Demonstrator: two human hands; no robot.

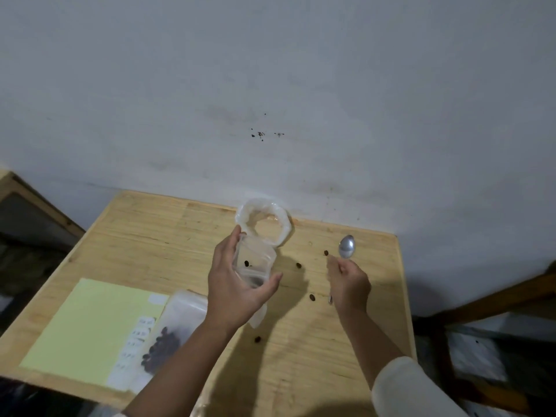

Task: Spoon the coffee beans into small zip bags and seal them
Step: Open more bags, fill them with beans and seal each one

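A small clear plastic zip bag (254, 263) is gripped above the pale wooden table (156, 236) by the left hand (237, 293). A shiny metal spoon (346, 247) is pinched, bowl empty, by the right hand (350, 285). Dark coffee beans (298, 265) are scattered between them.

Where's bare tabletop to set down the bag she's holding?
Free: the far-left stretch of the table, between the yellow sheet and the wall, left of the rolled-down bag. Also the near strip between the forearms. Crowded: centre-right, with loose beans scattered around the spoon in the right hand. The filled bag takes near-left.
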